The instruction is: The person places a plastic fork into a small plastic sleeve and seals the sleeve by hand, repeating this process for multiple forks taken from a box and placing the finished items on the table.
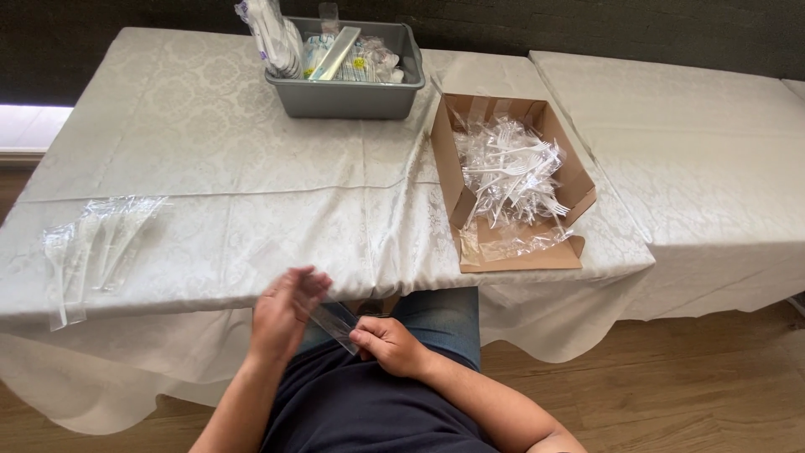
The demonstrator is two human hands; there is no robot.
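Observation:
Both hands are low, in front of my lap at the table's near edge. My right hand (390, 346) pinches one end of a narrow clear plastic sleeve (331, 321). My left hand (283, 312) is blurred, its fingers spread at the sleeve's other end and touching it. What is inside the sleeve cannot be made out. On the white tablecloth (251, 184), several clear-wrapped utensils (94, 243) lie at the left. An open cardboard box (579, 189) full of clear plastic forks (511, 176) sits at the right.
A grey plastic tub (348, 96) holding packets and wrapped utensils stands at the far middle of the table. A second white-covered table (696, 143) adjoins on the right. Wooden floor (671, 386) shows below. A dark wall runs behind the tables.

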